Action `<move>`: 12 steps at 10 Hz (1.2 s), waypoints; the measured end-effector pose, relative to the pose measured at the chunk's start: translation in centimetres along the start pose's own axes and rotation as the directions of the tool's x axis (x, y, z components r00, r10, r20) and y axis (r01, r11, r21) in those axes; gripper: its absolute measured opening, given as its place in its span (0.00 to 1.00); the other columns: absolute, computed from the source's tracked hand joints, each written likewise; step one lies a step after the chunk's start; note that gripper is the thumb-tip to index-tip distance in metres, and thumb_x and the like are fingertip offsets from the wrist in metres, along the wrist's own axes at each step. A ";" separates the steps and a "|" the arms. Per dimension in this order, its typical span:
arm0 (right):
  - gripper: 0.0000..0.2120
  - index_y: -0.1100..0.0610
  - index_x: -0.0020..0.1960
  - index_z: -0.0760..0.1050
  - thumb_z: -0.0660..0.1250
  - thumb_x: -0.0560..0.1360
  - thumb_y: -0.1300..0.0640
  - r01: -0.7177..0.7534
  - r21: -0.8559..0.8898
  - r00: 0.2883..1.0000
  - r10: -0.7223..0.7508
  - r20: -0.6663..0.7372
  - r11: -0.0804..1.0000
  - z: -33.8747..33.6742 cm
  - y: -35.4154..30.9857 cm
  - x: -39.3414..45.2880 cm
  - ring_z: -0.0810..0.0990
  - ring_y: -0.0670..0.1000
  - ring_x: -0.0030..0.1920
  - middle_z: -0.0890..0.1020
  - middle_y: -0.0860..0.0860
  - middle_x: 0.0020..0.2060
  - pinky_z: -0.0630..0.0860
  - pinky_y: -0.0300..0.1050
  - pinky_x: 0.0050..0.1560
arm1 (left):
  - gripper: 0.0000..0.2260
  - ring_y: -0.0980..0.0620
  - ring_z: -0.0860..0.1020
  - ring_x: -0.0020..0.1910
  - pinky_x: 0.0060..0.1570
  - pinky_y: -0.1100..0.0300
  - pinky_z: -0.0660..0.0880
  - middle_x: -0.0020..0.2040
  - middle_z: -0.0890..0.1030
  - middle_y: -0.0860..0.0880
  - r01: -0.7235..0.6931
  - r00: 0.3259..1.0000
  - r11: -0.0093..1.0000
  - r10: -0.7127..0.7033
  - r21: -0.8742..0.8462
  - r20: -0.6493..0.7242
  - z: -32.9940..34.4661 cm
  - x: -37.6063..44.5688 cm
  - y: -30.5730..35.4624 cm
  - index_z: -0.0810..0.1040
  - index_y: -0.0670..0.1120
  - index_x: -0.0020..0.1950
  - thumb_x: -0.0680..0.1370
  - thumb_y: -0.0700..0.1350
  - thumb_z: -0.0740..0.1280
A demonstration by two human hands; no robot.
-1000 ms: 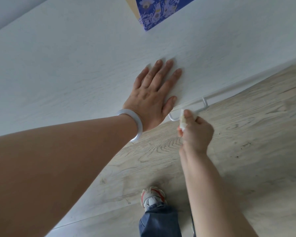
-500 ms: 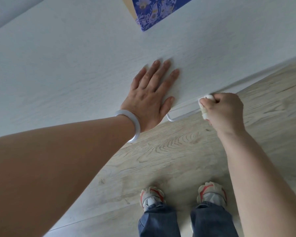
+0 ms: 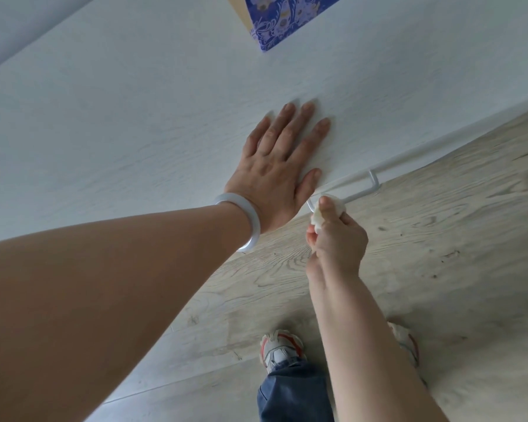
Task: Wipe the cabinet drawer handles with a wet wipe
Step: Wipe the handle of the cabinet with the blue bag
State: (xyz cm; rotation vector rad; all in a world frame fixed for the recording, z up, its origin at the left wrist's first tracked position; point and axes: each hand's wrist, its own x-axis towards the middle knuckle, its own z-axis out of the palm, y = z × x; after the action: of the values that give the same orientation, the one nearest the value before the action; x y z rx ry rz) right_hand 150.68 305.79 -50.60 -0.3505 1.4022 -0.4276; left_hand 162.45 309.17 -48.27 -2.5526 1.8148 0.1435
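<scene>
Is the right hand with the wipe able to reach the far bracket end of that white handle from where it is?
Probably yes. The right hand holds the wet wipe at the handle's near end, and the bar toward the far bracket looks unobstructed. The left hand lies flat on the cabinet top.

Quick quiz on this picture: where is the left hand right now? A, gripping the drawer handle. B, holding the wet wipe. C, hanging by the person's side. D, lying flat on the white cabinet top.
D: the left hand lies flat, fingers spread, on the white cabinet top, while the right hand pinches the wet wipe at the handle.
</scene>
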 end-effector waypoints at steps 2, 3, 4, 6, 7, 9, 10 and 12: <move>0.06 0.57 0.42 0.75 0.71 0.73 0.57 -0.149 -0.041 0.923 0.154 0.353 0.988 -2.8 -1.8 2.2 0.64 0.43 0.21 0.72 0.47 0.28 0.57 0.34 0.19 | 0.27 0.45 0.49 0.79 0.77 0.46 0.49 0.80 0.53 0.46 0.008 1.000 1.000 -0.008 0.009 -0.001 -0.1 0.0 0.0 0.53 0.49 0.80 0.83 0.56 0.49; 0.06 0.56 0.40 0.77 0.69 0.74 0.56 -0.115 -0.045 0.858 0.122 0.499 0.992 -3.6 -1.0 2.9 0.61 0.43 0.21 0.69 0.47 0.26 0.55 0.35 0.18 | 0.27 0.46 0.49 0.79 0.77 0.46 0.48 0.80 0.52 0.46 0.006 1.000 1.000 -0.006 0.005 0.003 -0.1 0.0 0.1 0.53 0.49 0.80 0.83 0.56 0.49; 0.04 0.59 0.44 0.80 0.69 0.74 0.58 -0.105 -0.068 0.808 0.124 0.576 0.992 -4.2 -0.5 3.6 0.60 0.43 0.21 0.70 0.48 0.27 0.55 0.35 0.19 | 0.27 0.46 0.49 0.79 0.76 0.45 0.49 0.80 0.52 0.46 0.006 1.000 1.000 -0.007 0.005 0.007 0.0 -0.1 0.0 0.52 0.49 0.80 0.83 0.56 0.49; 0.07 0.62 0.48 0.80 0.68 0.72 0.60 -0.003 -0.227 0.792 0.141 0.594 0.974 -5.5 -3.2 5.1 0.73 0.43 0.30 0.79 0.47 0.31 0.66 0.32 0.28 | 0.27 0.46 0.49 0.79 0.76 0.45 0.49 0.80 0.52 0.46 0.003 1.000 1.000 -0.003 0.003 0.004 0.0 0.0 0.0 0.53 0.49 0.80 0.83 0.56 0.50; 0.08 0.63 0.53 0.78 0.65 0.75 0.65 0.057 -0.187 0.810 0.064 0.582 0.981 -6.1 -3.8 5.6 0.77 0.42 0.34 0.81 0.49 0.35 0.70 0.32 0.32 | 0.27 0.45 0.50 0.79 0.76 0.46 0.49 0.80 0.53 0.46 0.009 1.000 1.000 -0.009 0.000 -0.003 0.1 0.0 -0.1 0.54 0.49 0.80 0.82 0.56 0.50; 0.16 0.60 0.51 0.76 0.60 0.71 0.75 0.123 -0.080 0.850 -0.064 0.523 0.989 -5.5 -4.2 6.3 0.73 0.43 0.35 0.78 0.48 0.38 0.58 0.33 0.29 | 0.27 0.45 0.50 0.79 0.76 0.46 0.49 0.80 0.53 0.46 0.005 1.000 1.000 -0.005 -0.005 -0.003 0.1 0.0 0.0 0.54 0.49 0.80 0.82 0.56 0.50; 0.18 0.52 0.46 0.76 0.59 0.69 0.73 -0.112 0.073 0.749 0.036 0.662 0.991 -5.3 -4.0 6.3 0.67 0.41 0.37 0.73 0.43 0.39 0.52 0.36 0.36 | 0.27 0.45 0.50 0.79 0.76 0.46 0.49 0.80 0.54 0.46 0.003 1.000 1.000 -0.003 -0.001 -0.002 0.1 0.0 0.0 0.54 0.49 0.80 0.82 0.56 0.50; 0.14 0.53 0.44 0.80 0.65 0.68 0.70 -0.206 0.185 0.757 0.036 0.652 0.961 -4.8 -1.5 5.9 0.71 0.42 0.35 0.76 0.45 0.37 0.61 0.34 0.34 | 0.27 0.45 0.50 0.79 0.76 0.46 0.49 0.80 0.53 0.46 0.005 1.000 1.000 -0.005 0.000 -0.003 0.1 -0.1 -0.1 0.54 0.49 0.80 0.82 0.56 0.50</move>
State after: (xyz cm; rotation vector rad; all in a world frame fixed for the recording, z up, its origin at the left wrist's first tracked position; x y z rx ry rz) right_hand 146.47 301.70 -55.64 -0.1695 0.6723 -0.3223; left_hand 162.49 309.28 -48.39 -2.5588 1.8093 0.1394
